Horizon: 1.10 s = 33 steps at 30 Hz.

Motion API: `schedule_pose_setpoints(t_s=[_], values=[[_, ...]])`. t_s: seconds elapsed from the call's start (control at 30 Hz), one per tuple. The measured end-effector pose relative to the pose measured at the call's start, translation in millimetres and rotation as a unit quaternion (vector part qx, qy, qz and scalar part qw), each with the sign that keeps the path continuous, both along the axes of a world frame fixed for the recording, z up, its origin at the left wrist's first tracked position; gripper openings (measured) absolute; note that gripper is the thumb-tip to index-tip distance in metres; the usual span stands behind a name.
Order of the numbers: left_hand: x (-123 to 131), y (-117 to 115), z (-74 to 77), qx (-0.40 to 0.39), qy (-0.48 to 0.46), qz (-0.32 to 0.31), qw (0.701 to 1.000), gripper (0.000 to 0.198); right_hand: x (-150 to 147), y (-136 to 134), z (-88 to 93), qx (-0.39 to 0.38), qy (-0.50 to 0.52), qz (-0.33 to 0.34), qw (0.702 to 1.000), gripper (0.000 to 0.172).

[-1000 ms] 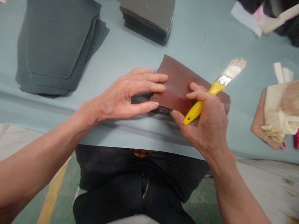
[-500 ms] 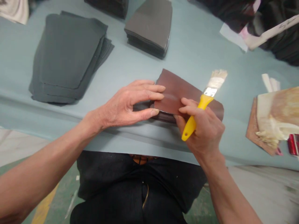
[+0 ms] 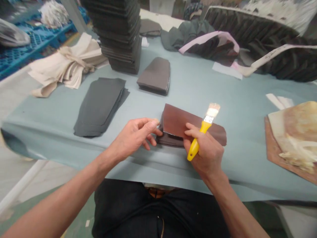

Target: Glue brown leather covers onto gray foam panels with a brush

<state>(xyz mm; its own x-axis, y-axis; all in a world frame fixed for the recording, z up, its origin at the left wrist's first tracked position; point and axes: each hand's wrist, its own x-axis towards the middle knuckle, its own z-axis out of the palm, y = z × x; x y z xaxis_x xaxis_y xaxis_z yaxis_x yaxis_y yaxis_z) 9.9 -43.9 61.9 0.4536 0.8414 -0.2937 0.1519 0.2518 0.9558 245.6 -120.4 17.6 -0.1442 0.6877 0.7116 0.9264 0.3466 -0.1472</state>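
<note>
My right hand [image 3: 206, 150] is closed around a paintbrush [image 3: 199, 135] with a yellow handle and pale bristles pointing up and away. Its thumb and fingertips also pinch the near edge of a reddish-brown sheet [image 3: 178, 119], which looks like leather. That sheet lies slightly raised over a stack of dark brown pieces [image 3: 170, 140]. At the left end of the stack is my left hand [image 3: 140, 134], its fingers bent and apart, thumb close to the index finger. Nothing can be seen in it, and its fingertips are close to the stack's edge.
Left of the hands lies a fanned pile of dark grey pieces [image 3: 99, 105]. Behind stand a smaller brown-grey stack [image 3: 155, 76] and a tall dark stack [image 3: 123, 43]. Pale cloth strips [image 3: 69, 66] lie far left. A glue-stained board [image 3: 292, 132] sits right on the blue-green tabletop [image 3: 242, 115].
The camera view has tilted up, showing more of the table's far side. My left hand has come off the reddish-brown sheet to its left end. My right hand keeps the brush and sheet edge.
</note>
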Motion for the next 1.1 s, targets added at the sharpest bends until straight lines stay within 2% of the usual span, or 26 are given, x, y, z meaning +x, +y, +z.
schedule_pose_setpoints(t_s=[0.07,0.1,0.17,0.2,0.27,0.33,0.43,0.57,0.67,0.83,0.97,1.1], values=[[4,7,3.6,-0.010,0.015,-0.042,0.999,0.057,-1,1,-1.6,0.012,0.007,0.000,1.000,0.018],[5,10,4.1,0.021,0.040,-0.053,0.998,0.053,-1,2,-2.3,0.018,0.012,0.002,1.000,0.017],[6,15,3.0,0.156,0.125,-0.048,0.979,0.041,-2,2,-3.8,0.023,0.024,0.003,0.999,0.016],[5,18,1.7,0.243,0.173,-0.038,0.954,0.035,-2,2,-4.7,0.022,0.030,0.003,0.999,0.016],[2,24,-1.0,0.401,0.244,-0.034,0.882,0.034,-3,1,-6.4,0.017,0.043,0.004,0.999,0.015],[-1,31,-2.8,0.507,0.257,-0.078,0.819,0.041,-4,1,-8.2,0.014,0.057,0.006,0.998,0.015],[-1,44,-3.8,0.592,0.226,-0.177,0.754,0.054,-5,1,-10.1,0.018,0.075,0.008,0.997,0.016],[8,64,-5.6,0.637,0.166,-0.252,0.709,0.045,-6,1,-10.3,0.026,0.081,0.012,0.996,0.017],[14,74,-6.3,0.630,0.120,-0.293,0.709,0.040,-7,1,-9.9,0.036,0.084,0.013,0.996,0.017],[17,81,-5.1,0.581,0.077,-0.325,0.743,0.036,-5,0,-9.7,0.047,0.069,0.011,0.997,0.018],[20,79,0.9,0.564,0.062,-0.285,0.773,0.032,7,-8,-6.0,0.070,0.055,-0.047,0.995,0.020],[26,82,16.9,0.518,0.045,-0.199,0.831,0.027,30,-31,3.5,0.073,0.108,-0.142,0.981,0.024]])
